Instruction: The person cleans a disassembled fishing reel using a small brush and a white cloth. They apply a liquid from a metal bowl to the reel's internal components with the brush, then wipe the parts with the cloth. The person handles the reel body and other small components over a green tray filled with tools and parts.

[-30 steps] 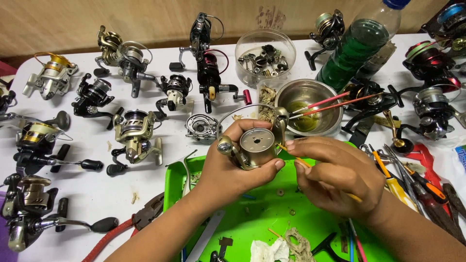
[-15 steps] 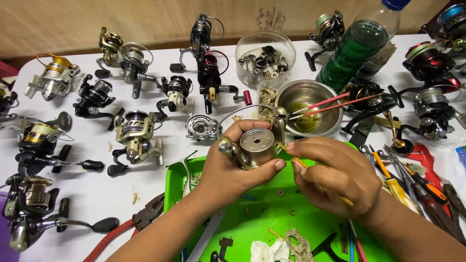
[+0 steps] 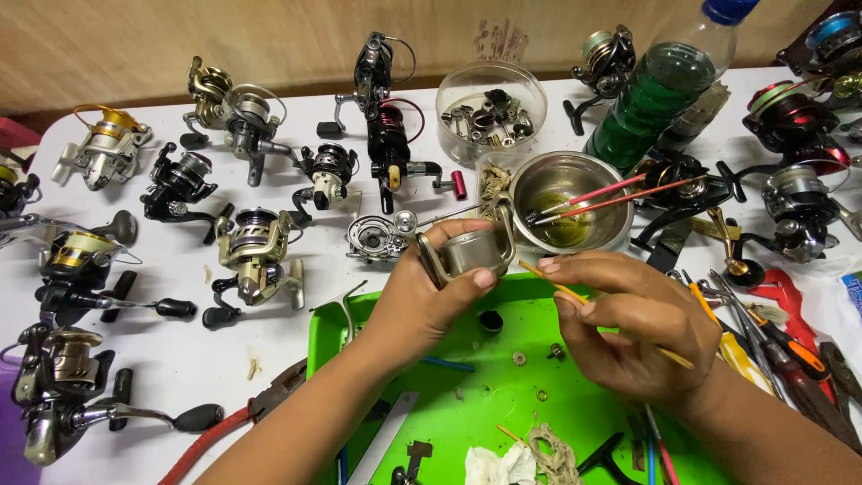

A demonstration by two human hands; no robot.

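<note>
Reel rotor (image 3: 471, 251): left hand (image 3: 422, 301) grips it over the green tray (image 3: 503, 395); right hand (image 3: 633, 323) pinches a thin brush (image 3: 548, 280); work the bristles gently, rotor held steady

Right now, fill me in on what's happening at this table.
A person sits at a white table crowded with fishing reels. The left hand holds up a gold metal reel rotor over a bright green plastic tray. The right hand pinches a thin yellow-handled brush, its tip close to the rotor. Behind sits a steel bowl with two red-handled brushes leaning inside.
</note>
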